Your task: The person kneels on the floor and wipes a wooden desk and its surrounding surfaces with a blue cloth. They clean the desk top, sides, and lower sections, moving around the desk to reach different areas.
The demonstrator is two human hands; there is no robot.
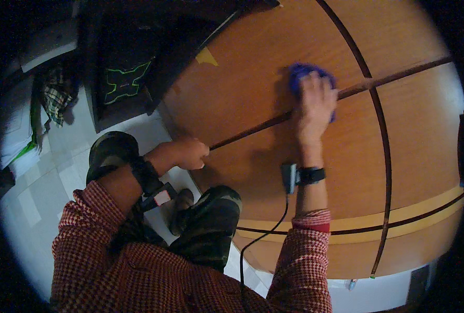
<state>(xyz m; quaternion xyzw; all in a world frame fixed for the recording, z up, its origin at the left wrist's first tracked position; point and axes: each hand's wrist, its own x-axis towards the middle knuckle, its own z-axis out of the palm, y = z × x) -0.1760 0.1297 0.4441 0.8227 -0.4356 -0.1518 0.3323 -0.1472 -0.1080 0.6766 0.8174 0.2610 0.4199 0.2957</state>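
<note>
Under the spread fingers of my right hand, a blue cloth is pressed against a brown wooden panel with dark inlaid strips. The hand is slightly blurred and covers much of the cloth. My left hand is at the panel's near left edge, by the end of a dark strip. Its fingers are curled, and their inner side is hidden, so I cannot tell whether they grip anything.
A black cabinet-like object with a green outline stands left of the panel. Papers and a checked cloth are at the far left. My camouflage-clad knees are close to the panel; a black cable hangs from my right wrist device.
</note>
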